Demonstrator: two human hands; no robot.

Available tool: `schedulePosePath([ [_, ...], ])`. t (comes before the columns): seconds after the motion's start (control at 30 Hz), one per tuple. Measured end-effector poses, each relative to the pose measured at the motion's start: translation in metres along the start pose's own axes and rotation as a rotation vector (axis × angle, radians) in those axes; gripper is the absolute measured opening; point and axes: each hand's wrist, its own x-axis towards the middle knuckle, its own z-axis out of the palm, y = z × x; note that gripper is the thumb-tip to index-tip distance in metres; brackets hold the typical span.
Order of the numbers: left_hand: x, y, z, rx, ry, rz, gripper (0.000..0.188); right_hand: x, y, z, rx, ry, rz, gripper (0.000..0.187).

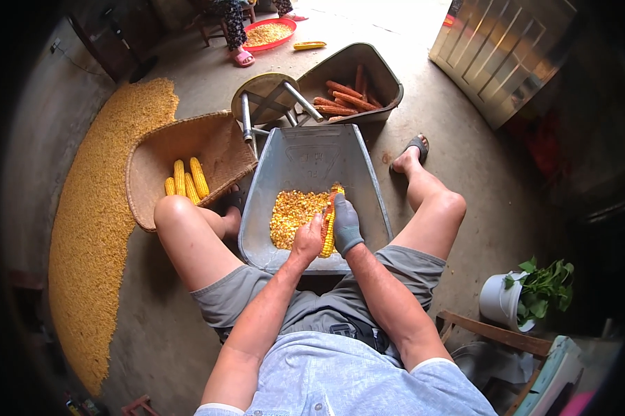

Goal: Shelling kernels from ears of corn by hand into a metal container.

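Two hands, head view: both are curling partly closed about one corn cob [328, 239], the only thing they are holding.
Left hand [308, 238]: bare, it is pressing against the cob's left side, thumb pointing up along it.
Right hand [345, 223]: wearing a grey glove, it is gripping the cob's upper right side; its fingertips are hiding from view.
Corn cob: it is slanting over the grey tub, showing yellow kernel rows and reddish stripped patches.
Grey tub [274, 152]: it is standing between the person's legs, loose kernels [293, 216] covering part of its bottom.
Woven basket [148, 170]: it is leaning beside the left knee, holding several yellow cobs [199, 177].
Dark tub [390, 64]: it is sitting beyond the grey one, carrying reddish stripped cobs [354, 100].
Stool [265, 97]: it is resting near both tubs, metal legs showing.
Kernel heap [94, 208]: it is spreading along the floor at left.
Red tray [291, 25]: it is holding more kernels, near another person's pink slipper [244, 58].
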Motion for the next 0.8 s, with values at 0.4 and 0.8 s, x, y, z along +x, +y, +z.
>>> schedulePosePath([
  [0.4,-0.003,0.036,-0.006,0.092,-0.093,-0.119,0.063,0.004,0.021,-0.002,-0.052,-0.061,-0.15,0.037],
  [0.8,-0.006,0.026,-0.01,-0.33,-0.171,-0.351,0.057,-0.003,0.001,-0.002,0.065,-0.047,-0.011,0.035],
])
